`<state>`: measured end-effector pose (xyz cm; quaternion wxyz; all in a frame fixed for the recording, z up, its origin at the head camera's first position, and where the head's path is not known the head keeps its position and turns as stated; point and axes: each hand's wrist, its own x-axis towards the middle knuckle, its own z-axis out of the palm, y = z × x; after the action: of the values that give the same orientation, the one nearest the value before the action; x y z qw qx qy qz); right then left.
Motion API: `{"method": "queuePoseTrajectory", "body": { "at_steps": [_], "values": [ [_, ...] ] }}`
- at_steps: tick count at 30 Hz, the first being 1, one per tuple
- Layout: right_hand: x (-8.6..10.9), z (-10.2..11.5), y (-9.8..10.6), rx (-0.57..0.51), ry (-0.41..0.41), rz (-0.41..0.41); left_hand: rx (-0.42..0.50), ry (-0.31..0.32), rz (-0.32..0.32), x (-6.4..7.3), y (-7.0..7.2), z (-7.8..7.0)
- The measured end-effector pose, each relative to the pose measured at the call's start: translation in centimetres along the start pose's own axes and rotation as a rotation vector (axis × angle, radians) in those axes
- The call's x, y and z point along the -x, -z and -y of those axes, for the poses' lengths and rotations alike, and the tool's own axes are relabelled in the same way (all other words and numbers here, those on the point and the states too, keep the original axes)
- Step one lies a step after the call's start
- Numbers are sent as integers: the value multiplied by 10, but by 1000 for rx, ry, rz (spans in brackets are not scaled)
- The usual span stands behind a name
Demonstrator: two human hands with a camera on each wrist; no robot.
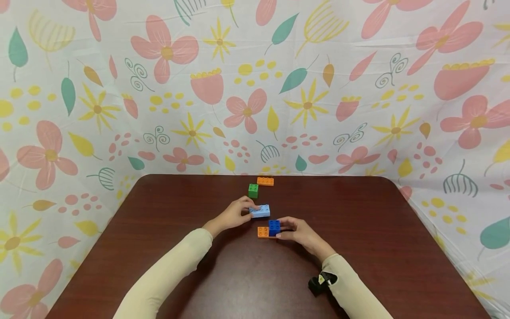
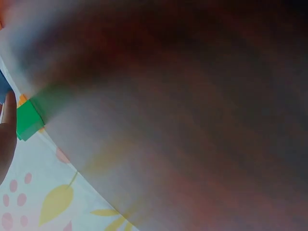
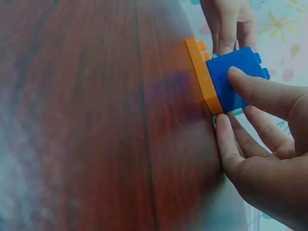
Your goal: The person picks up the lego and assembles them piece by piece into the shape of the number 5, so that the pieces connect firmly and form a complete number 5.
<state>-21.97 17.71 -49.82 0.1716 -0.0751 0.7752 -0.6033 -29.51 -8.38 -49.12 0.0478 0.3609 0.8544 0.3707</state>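
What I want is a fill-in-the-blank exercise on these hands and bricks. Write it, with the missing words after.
1. In the head view, the left hand touches the light blue brick at its ____ end.
2. In the head view, the dark blue brick, held by the right hand, sits on the ____ end of the near orange brick.
3. The brick nearest the far orange brick is ____.

Missing words: left; right; green.

Block (image 1: 274, 227) on the near plate (image 1: 263, 232), right end; brick (image 1: 260, 213) behind; far plate (image 1: 265, 181) rearmost.
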Motion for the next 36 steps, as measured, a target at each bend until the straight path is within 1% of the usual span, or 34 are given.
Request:
{"method": "queuePoseTrajectory", "body": {
  "at_steps": [5,11,20,30,36],
  "values": [
    [0,0,0,10,3,-5,7,-7,-7,8,0,-1],
    [1,0,1,1,8,8,45,-12,-20,15,1,-3],
    [2,1,1,-6,15,10,81,-37,-25,18,3,-13],
    [2,-1,0,-2,19,9,92,-87,-34,24,6,-21],
    [1,1,1,-1,23,18,98,-128,-23,27,6,-27]
  ]
}}
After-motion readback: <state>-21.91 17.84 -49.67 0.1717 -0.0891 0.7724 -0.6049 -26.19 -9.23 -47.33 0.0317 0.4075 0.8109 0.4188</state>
